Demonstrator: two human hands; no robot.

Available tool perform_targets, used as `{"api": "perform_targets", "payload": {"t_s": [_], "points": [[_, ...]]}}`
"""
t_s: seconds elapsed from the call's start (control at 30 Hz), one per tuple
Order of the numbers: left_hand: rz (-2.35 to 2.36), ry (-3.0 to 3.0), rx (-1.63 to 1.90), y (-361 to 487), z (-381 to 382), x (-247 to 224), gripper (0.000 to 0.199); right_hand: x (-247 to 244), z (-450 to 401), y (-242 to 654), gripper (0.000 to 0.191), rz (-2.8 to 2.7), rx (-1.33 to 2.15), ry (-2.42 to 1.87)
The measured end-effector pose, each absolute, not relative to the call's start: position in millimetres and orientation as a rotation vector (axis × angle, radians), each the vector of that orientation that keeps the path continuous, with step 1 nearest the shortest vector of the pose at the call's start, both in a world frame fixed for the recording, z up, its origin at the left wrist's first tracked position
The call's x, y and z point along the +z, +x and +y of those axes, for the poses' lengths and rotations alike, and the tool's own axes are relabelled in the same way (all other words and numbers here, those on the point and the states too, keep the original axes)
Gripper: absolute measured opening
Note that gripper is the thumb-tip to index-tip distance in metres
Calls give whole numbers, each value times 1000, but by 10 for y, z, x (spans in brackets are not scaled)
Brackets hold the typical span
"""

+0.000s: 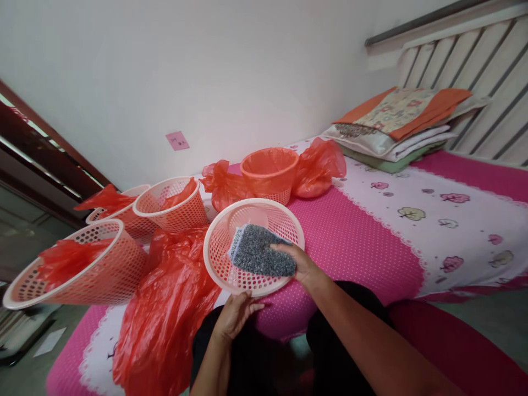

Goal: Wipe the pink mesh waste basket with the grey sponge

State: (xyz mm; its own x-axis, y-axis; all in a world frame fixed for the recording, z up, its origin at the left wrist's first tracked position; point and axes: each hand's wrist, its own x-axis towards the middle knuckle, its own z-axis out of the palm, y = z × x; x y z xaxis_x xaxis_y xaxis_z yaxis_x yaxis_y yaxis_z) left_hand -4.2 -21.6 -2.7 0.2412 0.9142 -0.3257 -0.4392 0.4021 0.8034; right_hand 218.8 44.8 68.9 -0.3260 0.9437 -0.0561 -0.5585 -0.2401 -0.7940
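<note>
My right hand point(297, 263) is closed on a grey speckled cleaning cloth point(258, 250) with a pale edge, which lies over the mouth of a light pink plastic basket point(214, 223) with perforated walls. At the near side of that basket, my left hand point(237, 314) grips the rim, the thumb over the edge and the other fingers underneath. The basket tilts toward me, so part of its inside shows around the cloth. How much of its wall the cloth touches I cannot tell.
On the bed point(379, 231), left of me, stand several pink baskets point(119, 275) with red plastic bags. A loose red bag point(169, 308) spreads beside my left arm. Behind are a bag-lined basket point(270, 176) and red bundles point(315, 170). Folded bedding point(404, 121) is piled at right.
</note>
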Motion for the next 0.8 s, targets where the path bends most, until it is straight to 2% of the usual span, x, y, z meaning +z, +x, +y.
{"api": "perform_targets", "payload": {"t_s": [0.17, 0.33, 0.47, 0.67, 0.8], "points": [[921, 638, 1096, -36, -176, -121, 23, 594, 542, 2196, 41, -875, 1563, -717], [887, 645, 1057, -27, -173, -165, 21, 496, 597, 2196, 28, -1300, 985, -1035], [852, 642, 1019, -18, -187, -169, 24, 468, 552, 2212, 40, -1657, 619, -1104], [806, 581, 1013, 10, -213, -137, 16, 401, 532, 2190, 62, -1884, 309, -1088], [806, 581, 1049, -4, -224, -105, 13, 348, 546, 2172, 59, -1970, 257, -1068]]}}
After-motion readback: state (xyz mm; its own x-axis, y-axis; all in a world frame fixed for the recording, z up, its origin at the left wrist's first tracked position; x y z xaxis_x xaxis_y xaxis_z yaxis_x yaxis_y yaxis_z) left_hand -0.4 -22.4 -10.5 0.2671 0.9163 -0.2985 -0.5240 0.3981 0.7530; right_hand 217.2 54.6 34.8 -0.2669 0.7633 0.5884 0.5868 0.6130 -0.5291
